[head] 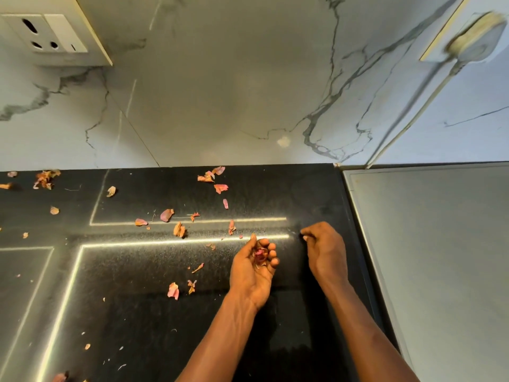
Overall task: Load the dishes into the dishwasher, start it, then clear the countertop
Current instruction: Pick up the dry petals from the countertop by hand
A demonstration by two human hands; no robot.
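- At the far left, a white socket (44, 33) sits high on the marble wall (220, 78).
- Below the wall, the black counter (137, 299) runs across most of your view, with bright light streaks reflected in it.
- Pink and tan peels (167, 215) lie scattered over the counter. A few sit at the left edge, several lie along the wall line, more are around the streaks in the middle, and two lie nearer you, left of your forearm.
- Your left hand (252, 268) is over the counter right of centre. Its palm is up and the fingers curl in to cup a small clump (260, 255) of peels.
- Your right hand (325, 252) is just beside it, knuckles up, with the fingers bent. Its fingertips (304, 232) are drawn together down at the counter near the end of the light streak. You cannot tell whether a scrap is pinched between them; it is too small to see.
- The two hands are near each other but apart.
- Right of the counter, a flat grey top (440, 244) butts against its edge.
- Above that, a blurred plug (476, 37) sits on the wall, and its cord (413, 117) runs down toward the corner.
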